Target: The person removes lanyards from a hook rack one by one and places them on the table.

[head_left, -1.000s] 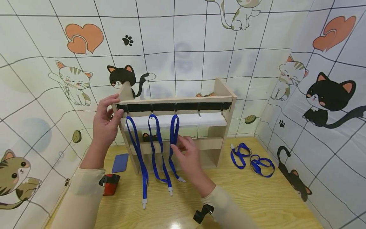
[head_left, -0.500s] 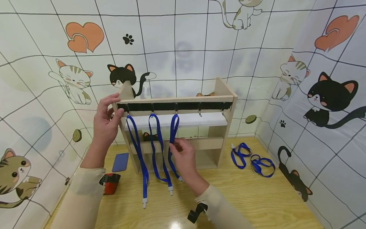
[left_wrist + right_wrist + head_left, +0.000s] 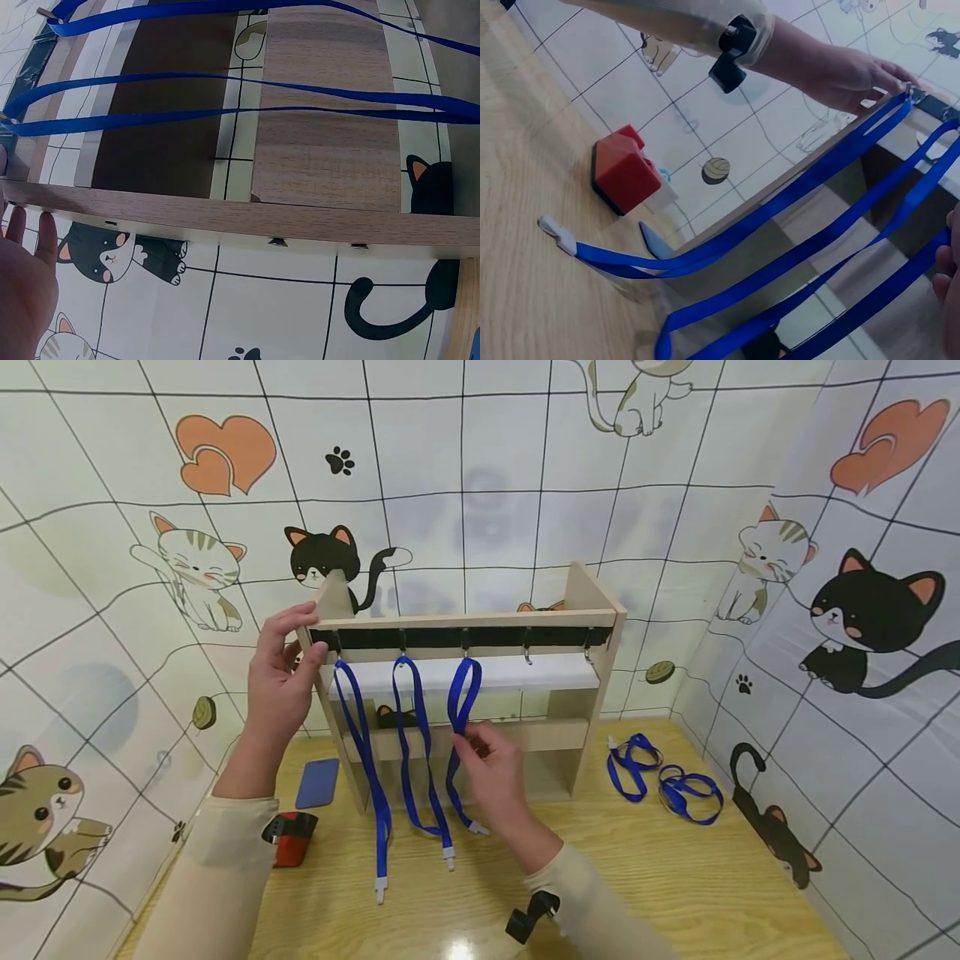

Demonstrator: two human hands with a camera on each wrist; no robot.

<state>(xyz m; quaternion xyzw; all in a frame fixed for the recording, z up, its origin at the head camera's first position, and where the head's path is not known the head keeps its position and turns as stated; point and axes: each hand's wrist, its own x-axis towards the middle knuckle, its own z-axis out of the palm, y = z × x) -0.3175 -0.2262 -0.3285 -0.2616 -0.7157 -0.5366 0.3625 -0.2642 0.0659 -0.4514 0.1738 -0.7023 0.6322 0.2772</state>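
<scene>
A small wooden shelf rack (image 3: 551,737) stands on the table with a black strip (image 3: 491,637) of metal hooks along its top front. My left hand (image 3: 279,681) grips the rack's upper left corner, thumb over the front, fingers along the side panel (image 3: 225,214). Three blue lanyards hang from hooks: the left lanyard (image 3: 366,764), the middle lanyard (image 3: 405,756) and a third lanyard (image 3: 452,785) near the centre. Below its top loop, my right hand (image 3: 495,772) pinches the third lanyard between thumb and fingers. The two rightmost hooks (image 3: 528,647) carry nothing.
Two more blue lanyards, one looser (image 3: 633,767) and one coiled (image 3: 690,795), lie on the table (image 3: 637,877) right of the rack. At left are a flat blue card (image 3: 317,783) and a red object (image 3: 626,171). A cat-print wall sheet (image 3: 480,527) stands close behind.
My right hand shifts slightly left, then back right, still at the third lanyard. That lanyard's top loop has spread wider. The left hand stays on the rack's corner.
</scene>
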